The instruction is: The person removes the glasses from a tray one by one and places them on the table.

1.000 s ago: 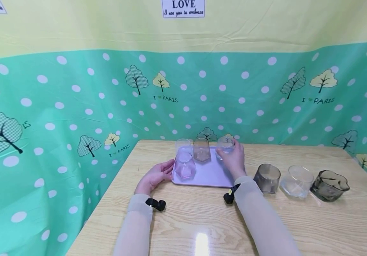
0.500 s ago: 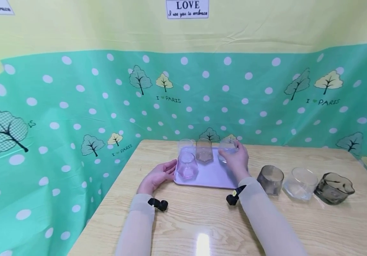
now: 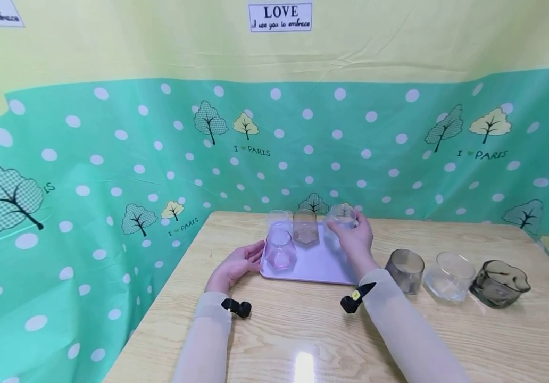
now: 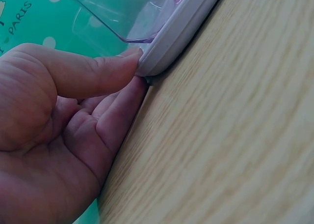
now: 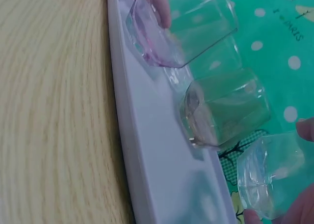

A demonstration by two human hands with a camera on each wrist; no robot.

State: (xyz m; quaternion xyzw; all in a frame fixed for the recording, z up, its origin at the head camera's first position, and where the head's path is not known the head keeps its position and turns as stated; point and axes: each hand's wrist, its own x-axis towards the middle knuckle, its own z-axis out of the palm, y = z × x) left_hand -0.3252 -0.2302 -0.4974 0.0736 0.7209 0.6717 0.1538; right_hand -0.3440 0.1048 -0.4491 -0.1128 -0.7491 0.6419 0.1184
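A white rectangular tray (image 3: 313,268) lies on the table. My left hand (image 3: 237,265) pinches its left edge, the thumb over the rim (image 4: 159,59) and the fingers below in the left wrist view. My right hand (image 3: 358,242) holds a clear glass (image 3: 341,217) between thumb and fingers, raised above the tray's far right part. In the right wrist view, a gap shows between this glass (image 5: 274,172) and the tray. A pink-tinted glass (image 3: 280,254) stands at the tray's near left. Behind it are a clear glass (image 3: 276,219) and an amber-brown glass (image 3: 306,230).
To the right of the tray, a smoky grey glass (image 3: 405,271), a clear glass (image 3: 449,279) and a dark grey glass bowl with a wavy rim (image 3: 498,287) stand in a row. A green dotted curtain (image 3: 370,154) hangs behind the wooden table (image 3: 284,330).
My right hand has lifted the clear glass slightly from its lower place over the tray. The left hand stays at the tray's edge. The head view has shifted a little.
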